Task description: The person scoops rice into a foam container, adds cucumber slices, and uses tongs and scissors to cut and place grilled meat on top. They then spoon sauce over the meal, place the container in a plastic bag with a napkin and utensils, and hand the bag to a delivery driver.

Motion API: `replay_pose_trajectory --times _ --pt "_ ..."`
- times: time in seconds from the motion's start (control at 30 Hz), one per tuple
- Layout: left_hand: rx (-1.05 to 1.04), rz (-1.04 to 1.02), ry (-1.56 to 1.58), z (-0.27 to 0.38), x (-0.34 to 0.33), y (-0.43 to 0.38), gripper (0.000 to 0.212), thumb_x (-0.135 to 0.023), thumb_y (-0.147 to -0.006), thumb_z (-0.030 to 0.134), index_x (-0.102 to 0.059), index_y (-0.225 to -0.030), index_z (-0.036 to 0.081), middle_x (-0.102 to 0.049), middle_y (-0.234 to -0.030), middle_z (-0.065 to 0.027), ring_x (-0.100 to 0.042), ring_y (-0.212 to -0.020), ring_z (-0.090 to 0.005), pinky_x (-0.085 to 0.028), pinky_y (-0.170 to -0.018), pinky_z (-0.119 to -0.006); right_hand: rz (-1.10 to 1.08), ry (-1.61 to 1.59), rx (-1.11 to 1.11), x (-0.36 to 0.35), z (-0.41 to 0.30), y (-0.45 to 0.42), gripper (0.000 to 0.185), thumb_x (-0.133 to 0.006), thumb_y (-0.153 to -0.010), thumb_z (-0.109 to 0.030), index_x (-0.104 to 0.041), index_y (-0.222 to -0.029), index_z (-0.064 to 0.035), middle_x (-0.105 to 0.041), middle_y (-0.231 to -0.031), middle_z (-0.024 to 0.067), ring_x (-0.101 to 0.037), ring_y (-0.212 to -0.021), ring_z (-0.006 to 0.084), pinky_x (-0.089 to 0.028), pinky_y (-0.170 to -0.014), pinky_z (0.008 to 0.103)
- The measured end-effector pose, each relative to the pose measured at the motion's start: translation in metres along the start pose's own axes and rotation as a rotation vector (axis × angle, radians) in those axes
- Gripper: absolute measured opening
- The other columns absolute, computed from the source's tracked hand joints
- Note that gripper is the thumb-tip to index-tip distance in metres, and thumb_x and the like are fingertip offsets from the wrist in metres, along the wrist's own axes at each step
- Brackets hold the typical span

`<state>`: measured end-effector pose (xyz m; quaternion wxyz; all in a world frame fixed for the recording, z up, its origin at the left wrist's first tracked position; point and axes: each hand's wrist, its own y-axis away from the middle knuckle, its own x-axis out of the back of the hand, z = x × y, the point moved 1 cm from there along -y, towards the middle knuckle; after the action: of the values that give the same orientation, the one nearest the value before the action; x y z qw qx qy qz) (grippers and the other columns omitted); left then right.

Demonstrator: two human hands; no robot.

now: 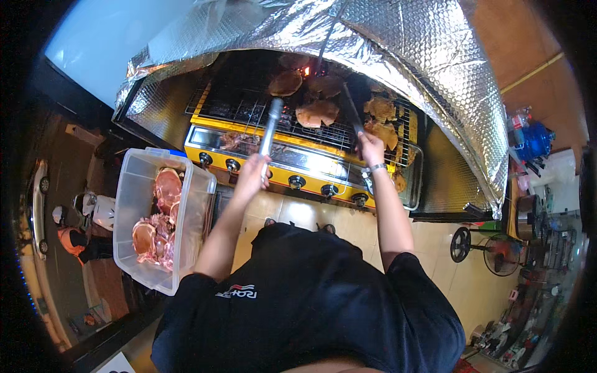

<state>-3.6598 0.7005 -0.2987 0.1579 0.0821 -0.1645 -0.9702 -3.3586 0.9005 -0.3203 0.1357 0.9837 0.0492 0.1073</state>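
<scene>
My left hand (252,178) grips silver metal tongs (269,133), blurred, their tip over the front of the wire grill rack (242,113). In my right hand (371,148) is a long dark metal utensil (353,108); its tip reaches among the meat, and its exact kind is unclear. A browned meat slice (317,114) lies on the rack between the two tools. Behind it are another slice (285,83) and a darker one (326,86), near a small flame (306,71). Several browned pieces (380,109) lie to the right of the utensil.
The yellow gas grill (280,173) has several black knobs along its front. Foil-faced bubble sheeting (396,42) arches over it. At left, a clear plastic bin (126,210) holds raw meat slices (168,186). A metal tray (414,189) sits right; a fan (501,255) stands beyond.
</scene>
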Motion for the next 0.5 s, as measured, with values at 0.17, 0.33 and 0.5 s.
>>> replay_pose_trajectory --times 0.17,0.33,0.5 --pt "0.011 -0.054 0.056 -0.029 -0.009 0.046 0.022 -0.046 -0.096 0.029 -0.050 -0.097 0.007 -0.051 -0.066 -0.0006 -0.049 -0.045 -0.0066 -0.040 -0.040 -0.020 0.277 0.541 0.574 0.008 -0.068 0.034 0.034 -0.061 -0.082 -0.031 -0.066 -0.094 0.0011 -0.065 -0.075 0.0202 -0.066 -0.065 0.0308 -0.049 -0.060 0.0369" --pt "0.027 -0.013 0.073 -0.036 -0.014 0.052 0.023 -0.044 -0.096 0.028 -0.050 -0.103 0.006 -0.050 -0.067 0.0006 -0.045 -0.048 -0.0063 -0.036 -0.042 -0.020 0.237 0.898 0.652 -0.015 -0.107 0.054 0.031 -0.057 -0.082 -0.030 -0.065 -0.096 -0.0036 -0.063 -0.069 0.0217 -0.063 -0.066 0.0374 -0.050 -0.062 0.0463" --pt "-0.010 0.007 0.035 -0.025 0.001 0.042 0.021 -0.045 -0.096 0.026 -0.052 -0.099 0.006 -0.048 -0.065 0.0024 -0.041 -0.048 -0.0043 -0.033 -0.042 -0.019 0.139 0.921 0.574 -0.050 -0.086 0.045 0.041 -0.055 -0.080 -0.034 -0.063 -0.105 -0.0026 -0.063 -0.078 0.0249 -0.063 -0.076 0.0390 -0.051 -0.071 0.0467"
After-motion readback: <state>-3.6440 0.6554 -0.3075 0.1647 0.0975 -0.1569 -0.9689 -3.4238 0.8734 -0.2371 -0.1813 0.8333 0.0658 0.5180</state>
